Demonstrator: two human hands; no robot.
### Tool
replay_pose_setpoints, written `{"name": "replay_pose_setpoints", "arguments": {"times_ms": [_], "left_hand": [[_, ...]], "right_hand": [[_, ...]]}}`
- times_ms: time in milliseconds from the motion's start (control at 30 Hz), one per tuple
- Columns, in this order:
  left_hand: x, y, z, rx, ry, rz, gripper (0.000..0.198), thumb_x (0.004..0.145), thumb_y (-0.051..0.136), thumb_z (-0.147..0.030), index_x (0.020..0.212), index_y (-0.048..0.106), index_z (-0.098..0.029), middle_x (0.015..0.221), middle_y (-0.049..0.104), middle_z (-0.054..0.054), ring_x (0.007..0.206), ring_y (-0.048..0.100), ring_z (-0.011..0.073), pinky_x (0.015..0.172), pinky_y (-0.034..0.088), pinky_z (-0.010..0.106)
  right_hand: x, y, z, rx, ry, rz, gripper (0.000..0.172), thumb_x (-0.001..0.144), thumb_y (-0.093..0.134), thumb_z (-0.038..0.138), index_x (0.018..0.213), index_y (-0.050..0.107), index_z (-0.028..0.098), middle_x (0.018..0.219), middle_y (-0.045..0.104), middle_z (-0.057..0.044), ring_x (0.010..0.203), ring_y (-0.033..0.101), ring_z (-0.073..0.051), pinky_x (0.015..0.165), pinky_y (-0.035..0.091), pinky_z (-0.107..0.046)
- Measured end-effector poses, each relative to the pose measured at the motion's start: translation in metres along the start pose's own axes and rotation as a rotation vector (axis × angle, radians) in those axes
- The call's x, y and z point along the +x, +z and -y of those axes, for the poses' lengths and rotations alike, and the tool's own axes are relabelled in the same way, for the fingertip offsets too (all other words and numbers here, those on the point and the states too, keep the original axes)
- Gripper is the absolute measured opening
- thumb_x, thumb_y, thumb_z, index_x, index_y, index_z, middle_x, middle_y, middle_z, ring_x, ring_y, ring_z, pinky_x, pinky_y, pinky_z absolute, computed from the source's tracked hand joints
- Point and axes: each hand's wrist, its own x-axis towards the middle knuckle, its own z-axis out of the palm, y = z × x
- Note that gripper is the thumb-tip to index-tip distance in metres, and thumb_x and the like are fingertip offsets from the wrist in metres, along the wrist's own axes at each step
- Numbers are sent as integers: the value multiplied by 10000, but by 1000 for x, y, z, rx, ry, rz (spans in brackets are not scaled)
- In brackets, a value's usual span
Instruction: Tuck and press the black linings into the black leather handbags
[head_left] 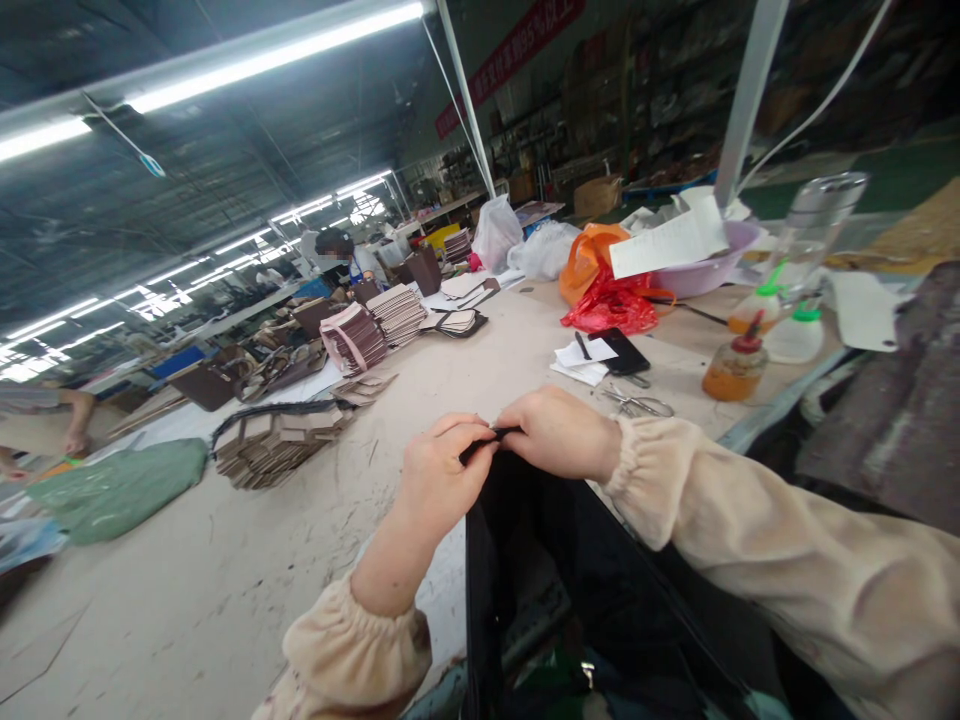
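Observation:
A black fabric bag [600, 570] lies below my hands, its opening facing me and a metal zipper pull [587, 672] showing low inside. My left hand [442, 470] pinches the far edge of the bag between thumb and fingers. Right beside it, my right hand [559, 430] grips the same edge, with its fingers folded over the dark fabric. The two hands almost touch. Just beyond my right hand lie metal scissors [637, 403] and a black phone [624, 352] with white paper slips [585, 355] by it.
Glue bottles with orange liquid [735, 368] and a white bottle [795, 335] stand at the right. Behind are a red plastic bag [615, 300] and purple basin [709, 272]. Stacked brown pieces [277, 445] and a green bag [124, 490] lie left, near another person's arm [79, 420].

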Motion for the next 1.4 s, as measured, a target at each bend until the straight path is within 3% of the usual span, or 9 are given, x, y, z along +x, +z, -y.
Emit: {"name": "replay_pose_setpoints", "arguments": {"times_ms": [267,500,733,1200,1400], "left_hand": [[1,1,-1,-17,7,22,133,756,560,-119,752,660,-206,881,674,18,820,622,126,790,505,251],[2,1,-3,-40,-92,47,109,753,562,-126,742,641,-200,828,680,6,804,622,129,775,496,252],[2,4,-6,19,-194,24,88,746,572,-170,753,651,-208,797,700,-9,729,623,132,724,488,251],[7,4,-9,107,-308,29,76,723,591,-231,726,666,-220,653,668,-28,559,564,117,556,420,238],[7,2,-8,109,-312,32,73,733,591,-238,720,660,-220,629,652,-32,543,548,112,552,406,233]], "right_hand": [[0,1,1,-32,15,4,248,804,472,228,839,718,236,779,720,-24,706,623,-147,606,352,-240],[-2,-3,-1,32,-10,32,248,829,477,273,808,717,211,773,717,-33,696,613,-141,610,353,-230],[-4,-6,-6,130,-36,57,287,857,462,260,1002,707,221,897,727,-35,793,638,-144,699,390,-219],[-3,-5,-7,188,-7,41,292,830,452,224,957,714,219,884,728,-22,770,633,-136,700,402,-207],[-3,-6,-5,165,7,28,269,831,454,242,837,720,198,785,721,-20,689,610,-123,635,382,-207]]}}
